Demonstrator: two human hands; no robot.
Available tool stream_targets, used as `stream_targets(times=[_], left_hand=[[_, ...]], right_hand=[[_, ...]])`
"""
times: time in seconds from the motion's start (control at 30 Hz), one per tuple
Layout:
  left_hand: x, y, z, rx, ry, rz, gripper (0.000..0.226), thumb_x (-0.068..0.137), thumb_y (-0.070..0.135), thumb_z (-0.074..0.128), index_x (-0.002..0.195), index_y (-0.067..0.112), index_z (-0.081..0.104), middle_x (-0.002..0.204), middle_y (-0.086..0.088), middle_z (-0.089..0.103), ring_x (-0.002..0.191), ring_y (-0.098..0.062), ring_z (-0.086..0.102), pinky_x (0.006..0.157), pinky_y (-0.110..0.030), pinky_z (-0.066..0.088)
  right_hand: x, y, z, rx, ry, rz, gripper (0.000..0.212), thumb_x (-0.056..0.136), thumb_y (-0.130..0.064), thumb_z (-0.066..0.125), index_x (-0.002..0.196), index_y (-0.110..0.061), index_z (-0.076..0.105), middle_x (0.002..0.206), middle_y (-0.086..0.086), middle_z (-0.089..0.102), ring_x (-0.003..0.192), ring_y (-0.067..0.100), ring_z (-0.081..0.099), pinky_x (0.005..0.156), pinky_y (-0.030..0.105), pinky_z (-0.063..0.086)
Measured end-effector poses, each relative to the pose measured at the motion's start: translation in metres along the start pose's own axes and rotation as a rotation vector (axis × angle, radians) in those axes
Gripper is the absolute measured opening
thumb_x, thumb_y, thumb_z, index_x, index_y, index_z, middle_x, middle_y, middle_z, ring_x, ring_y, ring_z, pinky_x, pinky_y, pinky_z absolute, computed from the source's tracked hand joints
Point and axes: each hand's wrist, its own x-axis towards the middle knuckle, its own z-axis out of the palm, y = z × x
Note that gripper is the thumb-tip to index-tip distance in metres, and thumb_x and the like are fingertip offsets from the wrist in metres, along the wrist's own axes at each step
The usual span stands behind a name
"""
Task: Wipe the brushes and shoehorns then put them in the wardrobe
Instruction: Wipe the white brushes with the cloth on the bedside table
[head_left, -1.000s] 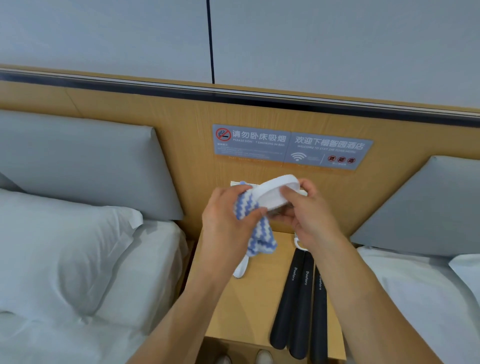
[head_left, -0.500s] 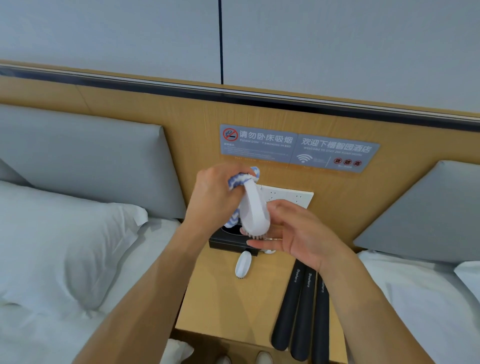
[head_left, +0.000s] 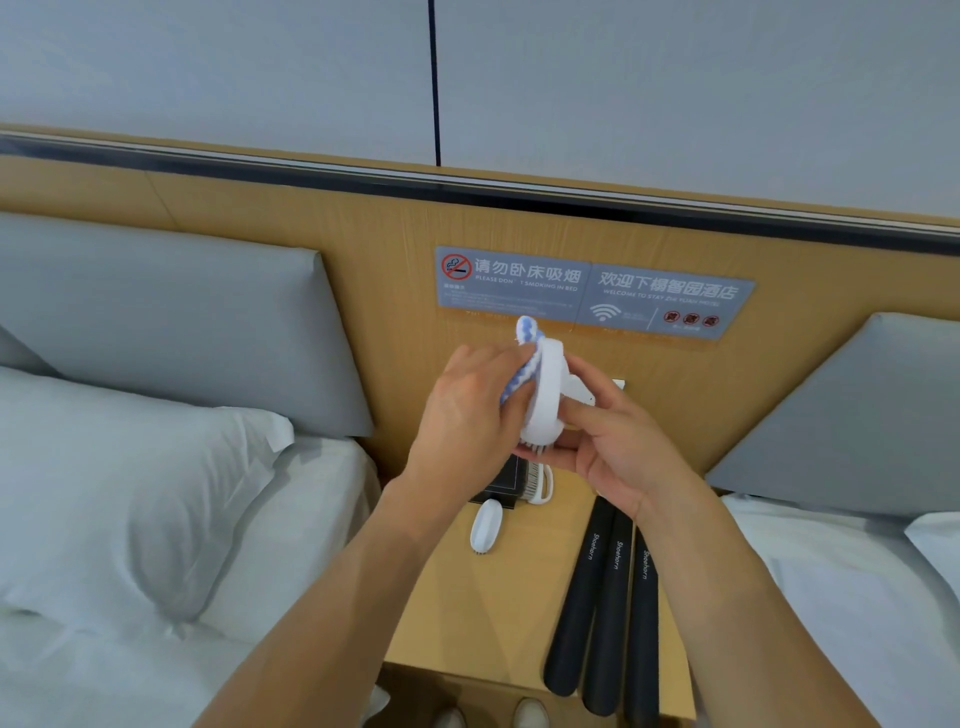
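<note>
My right hand (head_left: 618, 452) holds a white brush (head_left: 545, 395) upright above the nightstand, bristles facing right. My left hand (head_left: 467, 415) presses a blue-and-white cloth (head_left: 522, 364) against the brush's back. On the wooden nightstand (head_left: 498, 613) a second white brush (head_left: 485, 526) lies flat. A third white brush (head_left: 540, 480) rests on a black tray (head_left: 498, 483). Three black shoehorns (head_left: 608, 613) lie side by side at the nightstand's right.
A bed with a white pillow (head_left: 130, 493) is on the left, another bed (head_left: 841, 597) on the right. Grey headboard cushions (head_left: 171, 332) flank a wooden wall panel with a grey sign (head_left: 592, 291). My shoe tips (head_left: 530, 714) show below the nightstand's front edge.
The brush has been turned from lying flat in my hands to standing on edge, and the cloth in my left hand has slid along its back. The view shifted slightly.
</note>
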Motion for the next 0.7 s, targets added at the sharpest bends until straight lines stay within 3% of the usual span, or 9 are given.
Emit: stream_targets(times=[0.13,0.3,0.47,0.7], left_hand=[[0.002,0.007,-0.006,-0.003,-0.123,0.112,0.037,0.090,-0.003,0.053,0.121,0.010,0.067,0.125,-0.002,0.064,0.100,-0.024,0.052,0.084,-0.035,0.046],[0.015,0.004,-0.025,-0.043,-0.311,0.188,0.041,0.082,-0.008,0.051,0.111,0.012,0.072,0.124,0.005,0.065,0.105,-0.022,0.051,0.089,-0.038,0.044],[0.019,0.002,-0.035,-0.142,-0.371,0.237,0.032,0.075,-0.005,0.052,0.087,0.011,0.077,0.107,0.006,0.070,0.098,-0.022,0.055,0.081,-0.041,0.046],[0.015,0.006,-0.022,0.019,-0.287,0.206,0.045,0.091,-0.002,0.048,0.128,0.019,0.063,0.140,0.007,0.054,0.112,-0.020,0.046,0.094,-0.029,0.041]], right_hand=[[0.003,-0.005,-0.004,-0.020,0.043,-0.041,0.042,0.092,-0.005,0.063,0.126,-0.030,0.065,0.112,0.017,0.073,0.099,0.039,0.072,0.075,0.047,0.060],[0.001,-0.005,-0.011,0.050,-0.010,-0.032,0.050,0.084,-0.001,0.068,0.129,-0.022,0.064,0.121,0.024,0.068,0.106,0.043,0.068,0.086,0.060,0.055],[-0.001,-0.010,-0.014,0.057,-0.053,-0.008,0.054,0.089,0.008,0.048,0.133,-0.020,0.060,0.125,0.027,0.063,0.112,0.049,0.064,0.091,0.070,0.049],[-0.005,-0.023,-0.010,0.061,-0.023,0.026,0.043,0.097,0.002,0.053,0.132,-0.021,0.060,0.116,0.027,0.069,0.104,0.049,0.068,0.082,0.063,0.056]])
